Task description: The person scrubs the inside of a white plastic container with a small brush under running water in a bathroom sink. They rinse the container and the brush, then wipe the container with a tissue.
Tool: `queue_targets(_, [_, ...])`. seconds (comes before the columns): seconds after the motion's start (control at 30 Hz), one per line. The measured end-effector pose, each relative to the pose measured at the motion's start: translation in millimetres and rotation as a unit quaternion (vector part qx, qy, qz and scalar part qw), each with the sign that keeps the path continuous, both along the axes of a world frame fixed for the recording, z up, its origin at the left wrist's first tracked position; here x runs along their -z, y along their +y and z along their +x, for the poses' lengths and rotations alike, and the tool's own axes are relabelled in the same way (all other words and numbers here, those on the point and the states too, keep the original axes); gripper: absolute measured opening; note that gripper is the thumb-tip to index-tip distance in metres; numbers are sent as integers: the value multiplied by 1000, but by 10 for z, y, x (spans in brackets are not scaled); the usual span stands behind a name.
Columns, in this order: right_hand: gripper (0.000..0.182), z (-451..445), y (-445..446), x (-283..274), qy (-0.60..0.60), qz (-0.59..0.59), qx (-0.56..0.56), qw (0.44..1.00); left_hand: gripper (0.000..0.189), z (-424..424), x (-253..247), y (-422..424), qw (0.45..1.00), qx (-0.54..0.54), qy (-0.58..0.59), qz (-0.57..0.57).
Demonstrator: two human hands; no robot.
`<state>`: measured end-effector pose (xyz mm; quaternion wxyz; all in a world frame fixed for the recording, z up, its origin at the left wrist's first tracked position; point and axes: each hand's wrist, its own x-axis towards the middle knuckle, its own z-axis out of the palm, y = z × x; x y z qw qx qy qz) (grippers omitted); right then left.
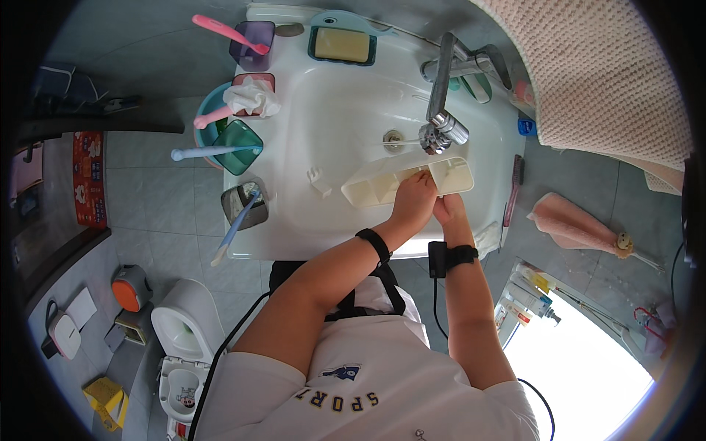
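Observation:
A cream plastic organizer box [408, 179] with several compartments is held over the near part of the white washbasin [342, 220]. My left hand [416, 195] reaches into a middle compartment, its fingertips bent down and partly hidden. Close beside it, my right hand [449, 208] grips the near wall of the box. Beyond the box, a chrome faucet [441, 105] has its swivel head turned over the basin, and a thin stream of water runs towards the drain [393, 138]. A small white plastic piece [319, 182] lies in the basin, left of the box.
Along the left rim stand a purple cup [252, 55], a green cup [237, 149] and a grey cup [245, 215], with toothbrushes. A soap dish [342, 47] sits at the back. A pink knitted cloth [601, 77] hangs at right. A toilet [187, 320] stands lower left.

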<state>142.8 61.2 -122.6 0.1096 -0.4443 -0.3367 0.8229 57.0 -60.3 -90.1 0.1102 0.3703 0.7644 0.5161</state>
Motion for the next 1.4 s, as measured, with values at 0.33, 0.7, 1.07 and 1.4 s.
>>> queue_targets(0.33, [35, -65, -85, -145, -15, 1, 4, 1000, 23, 38, 39, 18, 1000, -7, 22, -8])
queue_targets(0.7, [35, -80, -142, -237, -44, 24, -9, 999, 29, -32, -26, -44, 999, 23, -5, -36])
queue_targets(1.07, [32, -84, -231, 30, 1, 24, 79, 997, 28, -53, -34, -70, 999, 8, -53, -10])
queue_targets(1.4, [29, -116, -121, 12, -53, -6, 83, 995, 29, -102, -70, -111, 999, 4, -54, -3])
